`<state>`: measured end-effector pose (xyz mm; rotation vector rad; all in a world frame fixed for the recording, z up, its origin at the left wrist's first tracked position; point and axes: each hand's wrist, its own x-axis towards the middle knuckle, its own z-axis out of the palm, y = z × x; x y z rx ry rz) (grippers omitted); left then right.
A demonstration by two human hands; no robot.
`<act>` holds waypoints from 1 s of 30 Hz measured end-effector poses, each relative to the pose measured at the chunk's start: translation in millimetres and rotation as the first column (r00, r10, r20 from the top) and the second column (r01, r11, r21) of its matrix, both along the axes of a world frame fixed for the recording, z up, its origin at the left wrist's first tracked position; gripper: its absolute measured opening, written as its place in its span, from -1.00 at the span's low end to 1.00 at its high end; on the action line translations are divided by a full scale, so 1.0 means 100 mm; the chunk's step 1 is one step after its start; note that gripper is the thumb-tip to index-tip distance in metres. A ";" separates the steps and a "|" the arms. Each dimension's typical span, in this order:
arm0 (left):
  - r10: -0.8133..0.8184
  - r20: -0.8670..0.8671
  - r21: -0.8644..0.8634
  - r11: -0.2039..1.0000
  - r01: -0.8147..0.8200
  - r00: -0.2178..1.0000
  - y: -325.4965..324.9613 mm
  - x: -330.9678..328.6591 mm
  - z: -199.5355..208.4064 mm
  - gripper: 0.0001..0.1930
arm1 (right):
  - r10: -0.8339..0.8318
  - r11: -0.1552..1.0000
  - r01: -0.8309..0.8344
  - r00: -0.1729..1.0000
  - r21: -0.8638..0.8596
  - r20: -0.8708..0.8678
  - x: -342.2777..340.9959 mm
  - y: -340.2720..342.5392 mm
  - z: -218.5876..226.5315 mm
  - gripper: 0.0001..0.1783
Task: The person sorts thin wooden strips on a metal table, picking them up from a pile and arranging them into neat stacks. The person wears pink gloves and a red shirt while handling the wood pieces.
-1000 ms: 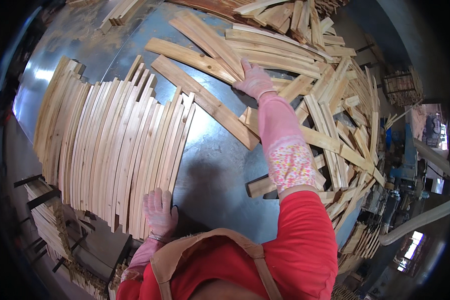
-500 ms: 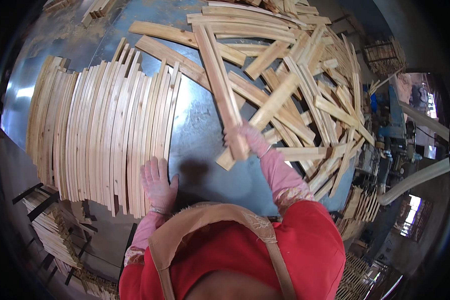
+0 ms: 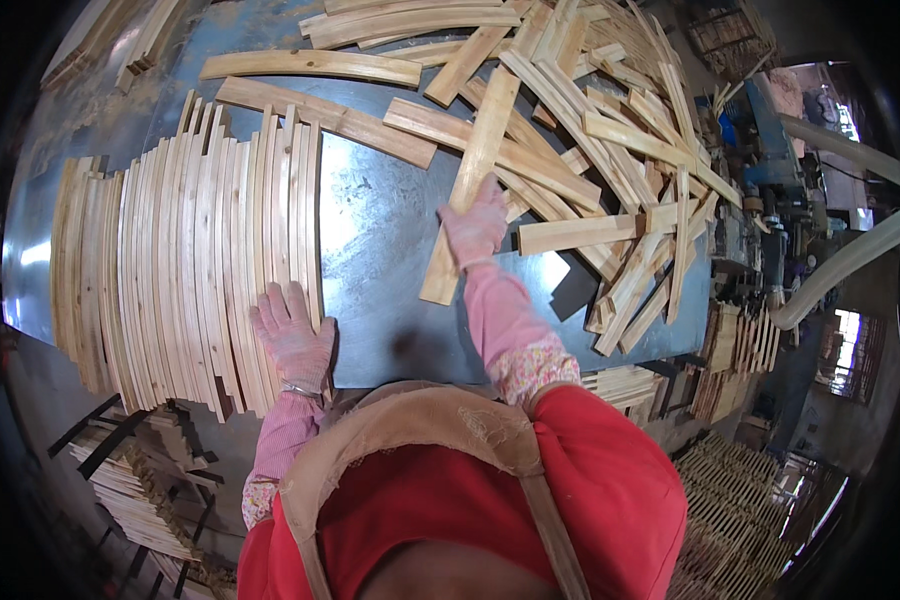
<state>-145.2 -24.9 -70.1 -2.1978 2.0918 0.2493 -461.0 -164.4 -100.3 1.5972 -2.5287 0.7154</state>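
My left hand, in a thin pale glove, lies with fingers spread on the near right end of a row of wooden slats. These slats stand closely side by side, their ends uneven. To the right, my right hand, gloved too, has its thumb and fingers closed across a light wooden slat. That slat slants away from me, its near end over bare metal and its far end over the loose pile. Several loose slats lie crisscrossed beyond and right of this hand.
The metal tabletop shows between row and pile. Further slats lie at the far left. Stacked wood sits on a rack below the table's left side, and more stacks stand at the lower right. Machinery and a pale hose are on the right.
The thick slat or pair of slats my right hand held earlier is out of that hand. It now grips another slat from the pile, turned more lengthwise. My left hand stays at the row.
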 end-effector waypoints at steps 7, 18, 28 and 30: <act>0.045 -0.106 0.071 0.997 -0.037 0.993 -0.11 -0.06 0.14 0.05 | -0.109 0.986 -0.015 0.704 0.168 0.702 0.52 0.27 -0.10 -0.19; 0.093 0.004 0.185 0.978 -0.092 0.996 -0.12 -0.24 0.25 0.03 | 0.534 0.833 -0.500 0.839 0.238 -0.107 -0.83 -0.87 0.46 -0.39; 0.118 -0.092 0.096 0.989 -0.109 0.989 -0.12 -0.22 0.21 0.12 | 0.285 0.607 -0.670 0.685 0.427 0.670 0.14 -0.60 0.62 -0.20; 0.119 -0.096 0.089 0.990 -0.110 0.988 -0.14 -0.26 0.29 0.11 | 0.510 0.415 -0.799 0.601 0.436 0.616 0.72 -0.40 0.31 -0.28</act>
